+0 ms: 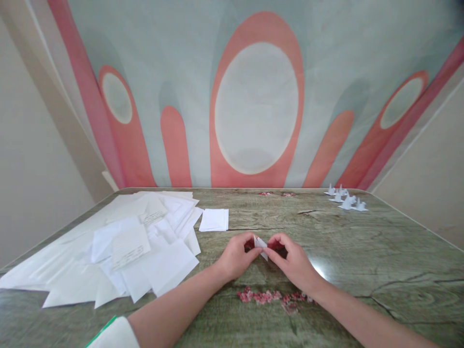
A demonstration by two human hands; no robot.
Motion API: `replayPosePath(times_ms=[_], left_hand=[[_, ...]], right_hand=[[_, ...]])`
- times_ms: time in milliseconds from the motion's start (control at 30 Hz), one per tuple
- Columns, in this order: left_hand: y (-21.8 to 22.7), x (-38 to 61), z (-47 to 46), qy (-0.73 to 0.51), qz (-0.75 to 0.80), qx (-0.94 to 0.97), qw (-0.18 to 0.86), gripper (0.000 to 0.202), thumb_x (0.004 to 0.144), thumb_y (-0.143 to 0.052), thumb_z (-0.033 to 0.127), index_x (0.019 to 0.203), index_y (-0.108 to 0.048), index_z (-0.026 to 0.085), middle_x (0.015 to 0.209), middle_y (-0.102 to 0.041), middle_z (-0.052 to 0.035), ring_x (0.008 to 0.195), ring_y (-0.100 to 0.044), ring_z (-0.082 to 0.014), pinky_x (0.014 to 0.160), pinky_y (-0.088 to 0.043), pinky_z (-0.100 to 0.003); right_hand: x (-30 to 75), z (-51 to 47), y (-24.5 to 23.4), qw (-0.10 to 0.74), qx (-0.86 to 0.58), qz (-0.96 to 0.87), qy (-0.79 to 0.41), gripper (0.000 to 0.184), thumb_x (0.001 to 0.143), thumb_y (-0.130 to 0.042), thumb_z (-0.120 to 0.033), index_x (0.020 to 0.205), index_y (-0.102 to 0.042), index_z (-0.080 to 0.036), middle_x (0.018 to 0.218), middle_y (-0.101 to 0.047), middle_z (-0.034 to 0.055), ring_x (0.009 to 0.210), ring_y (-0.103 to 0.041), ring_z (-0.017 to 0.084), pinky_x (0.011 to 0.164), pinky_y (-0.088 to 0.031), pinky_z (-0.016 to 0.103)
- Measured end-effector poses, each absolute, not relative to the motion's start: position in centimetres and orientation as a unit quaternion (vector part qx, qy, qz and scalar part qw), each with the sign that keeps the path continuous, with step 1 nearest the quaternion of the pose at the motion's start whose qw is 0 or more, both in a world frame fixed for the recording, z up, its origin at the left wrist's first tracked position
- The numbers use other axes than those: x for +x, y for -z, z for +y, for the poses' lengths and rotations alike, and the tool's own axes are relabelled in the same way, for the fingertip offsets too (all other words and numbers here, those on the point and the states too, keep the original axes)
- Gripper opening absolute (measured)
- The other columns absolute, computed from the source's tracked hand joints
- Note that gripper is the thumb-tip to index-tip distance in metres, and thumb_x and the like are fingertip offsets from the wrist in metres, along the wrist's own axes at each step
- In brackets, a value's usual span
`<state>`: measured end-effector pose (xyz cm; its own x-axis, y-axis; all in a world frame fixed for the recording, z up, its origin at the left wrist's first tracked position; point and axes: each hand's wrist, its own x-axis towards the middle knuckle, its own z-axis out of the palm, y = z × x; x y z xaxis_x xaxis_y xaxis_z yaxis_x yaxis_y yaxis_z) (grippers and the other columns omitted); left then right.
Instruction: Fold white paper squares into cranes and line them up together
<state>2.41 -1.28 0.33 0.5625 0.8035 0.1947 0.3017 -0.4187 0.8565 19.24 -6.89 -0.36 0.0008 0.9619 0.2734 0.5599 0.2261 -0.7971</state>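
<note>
A small folded piece of white paper (260,244) is held between both my hands just above the wood-grain table (362,251). My left hand (237,256) pinches its left side with curled fingers. My right hand (292,261) pinches its right side, fingers closed around it. Most of the paper is hidden by my fingers. A small stack of white square sheets (214,219) lies just beyond my left hand.
A wide heap of white paper sheets (119,246) covers the table's left part. Several small folded white paper figures (346,198) stand at the far right edge. A pink flower print (268,296) marks the table near me. A patterned wall rises behind.
</note>
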Motion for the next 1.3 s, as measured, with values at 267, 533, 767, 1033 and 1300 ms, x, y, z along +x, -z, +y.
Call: replayPosePath(times_ms=[267, 533, 767, 1033, 1300], left_hand=[[-0.1, 2.3, -1.3, -0.327, 0.350, 0.800, 0.360, 0.009, 0.076, -0.061, 0.025, 0.078, -0.061, 0.016, 0.073, -0.060, -0.0001, 0.069, -0.054, -0.0138, 0.064, -0.040, -0.022], [-0.6, 2.4, -1.5, -0.345, 0.351, 0.782, 0.382, 0.010, 0.078, -0.061, 0.025, 0.080, -0.062, 0.015, 0.074, -0.061, -0.0009, 0.069, -0.054, -0.0130, 0.064, -0.040, -0.022], [0.0, 2.5, -1.3, -0.370, 0.328, 0.726, 0.478, 0.020, 0.078, -0.061, 0.034, 0.080, -0.059, 0.014, 0.070, -0.060, -0.0003, 0.062, -0.052, -0.0116, 0.060, -0.039, -0.021], [-1.1, 2.4, -2.0, -0.403, 0.297, 0.777, 0.383, 0.011, 0.080, -0.061, 0.026, 0.078, -0.061, 0.015, 0.079, -0.057, -0.0031, 0.077, -0.053, -0.0153, 0.070, -0.041, -0.025], [-1.4, 2.1, -2.3, -0.416, 0.252, 0.847, 0.213, 0.016, 0.078, -0.064, 0.025, 0.093, -0.062, 0.020, 0.094, -0.058, -0.0053, 0.094, -0.051, -0.0194, 0.085, -0.039, -0.034]], right_hand=[[19.2, -7.2, -0.7, 0.397, -0.543, -0.717, -0.183, 0.018, 0.088, -0.048, -0.030, 0.074, -0.055, -0.020, 0.072, -0.056, 0.0004, 0.072, -0.052, 0.016, 0.067, -0.039, 0.028], [19.3, -7.1, -0.1, 0.395, -0.532, -0.737, -0.130, 0.011, 0.088, -0.047, -0.023, 0.078, -0.052, -0.020, 0.077, -0.055, 0.0013, 0.077, -0.051, 0.017, 0.070, -0.039, 0.029], [19.1, -7.2, -0.1, 0.412, -0.531, -0.719, -0.179, 0.009, 0.084, -0.053, -0.028, 0.082, -0.054, -0.020, 0.074, -0.054, -0.0007, 0.068, -0.051, 0.015, 0.063, -0.040, 0.026], [19.2, -7.4, -0.2, 0.460, -0.490, -0.729, -0.128, 0.005, 0.083, -0.051, -0.016, 0.082, -0.055, -0.020, 0.077, -0.058, 0.0007, 0.072, -0.055, 0.014, 0.067, -0.043, 0.026], [20.0, -6.9, 0.6, 0.450, -0.436, -0.779, 0.024, 0.015, 0.079, -0.051, -0.006, 0.083, -0.054, -0.020, 0.082, -0.058, 0.0036, 0.078, -0.055, 0.016, 0.071, -0.043, 0.029]])
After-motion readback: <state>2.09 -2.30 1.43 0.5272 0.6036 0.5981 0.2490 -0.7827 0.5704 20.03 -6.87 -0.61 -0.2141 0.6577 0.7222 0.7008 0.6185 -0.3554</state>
